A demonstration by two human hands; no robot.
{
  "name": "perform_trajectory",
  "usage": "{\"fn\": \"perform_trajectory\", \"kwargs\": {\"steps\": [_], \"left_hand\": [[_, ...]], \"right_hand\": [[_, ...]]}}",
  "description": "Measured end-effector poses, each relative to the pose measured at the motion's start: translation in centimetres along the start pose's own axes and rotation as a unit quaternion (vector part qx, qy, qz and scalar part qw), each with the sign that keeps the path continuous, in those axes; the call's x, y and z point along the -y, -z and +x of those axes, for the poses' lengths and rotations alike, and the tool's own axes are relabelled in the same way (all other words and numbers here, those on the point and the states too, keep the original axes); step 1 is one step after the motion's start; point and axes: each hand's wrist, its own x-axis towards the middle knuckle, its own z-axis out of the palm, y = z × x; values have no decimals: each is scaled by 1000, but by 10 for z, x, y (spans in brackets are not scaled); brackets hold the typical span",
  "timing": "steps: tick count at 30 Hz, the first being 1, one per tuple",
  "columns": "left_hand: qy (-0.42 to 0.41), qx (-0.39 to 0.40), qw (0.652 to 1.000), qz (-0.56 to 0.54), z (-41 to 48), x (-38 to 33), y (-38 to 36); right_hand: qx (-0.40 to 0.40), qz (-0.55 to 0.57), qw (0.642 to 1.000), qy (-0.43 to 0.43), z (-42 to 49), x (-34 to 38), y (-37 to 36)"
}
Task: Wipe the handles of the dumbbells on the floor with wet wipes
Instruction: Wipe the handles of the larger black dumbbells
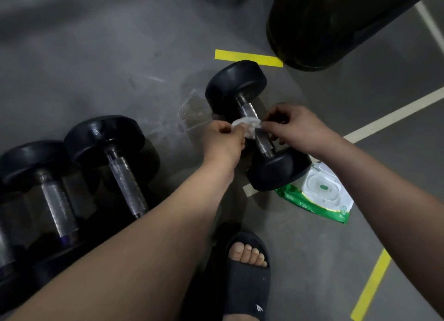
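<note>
**Forearms (144, 248) lead down to a wipe on the handle**

Left hand (223, 140) and right hand (295, 126) each pinch one end of a bunched white wipe (247, 126). It is draped across the handle (263, 143) of a dumbbell (236, 85), about midway along the bar. Both grips are clenched on the wipe, and neither hand touches the black heads.

That dumbbell lies on the floor (120, 68). A green pack (322, 193) lies against its near head. Two more dumbbells (125, 162) lie side by side well to its left. A slipper (247, 280) stands on its camera side.

The step in hand looks like wiping this handle. The next move probably calls for pulling the wipe taut and working it back and forth. It would then slide along the knurled bar toward each head without setting the dumbbell rolling. Whether the other two handles are already wiped cannot be told.
</note>
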Motion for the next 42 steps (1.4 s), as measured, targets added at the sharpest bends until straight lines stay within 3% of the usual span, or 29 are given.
{"fn": "perform_trajectory", "kwargs": {"steps": [5,14,21,28,33,35,40,42], "left_hand": [[24,16,997,-65,1,3,-16],[54,-83,982,-164,2,4,-24],[1,-42,993,-113,-10,12,-23],[79,-44,982,-163,10,-13,-27],[67,22,997,-44,-13,7,-18],[71,38,995,-50,-15,4,-17],[97,-76,979,-164,29,-27,-29],[105,-41,983,-142,20,-13,-30]], "right_hand": [[5,31,999,14,2,-1,-1],[-38,20,998,-56,5,3,-10],[-60,20,996,-67,-3,14,-17],[-124,61,983,-124,1,13,-22],[-156,62,975,-145,4,8,-18],[-156,53,975,-147,4,10,-19],[-154,26,979,-133,1,13,-22],[-155,20,979,-127,0,14,-22]]}}
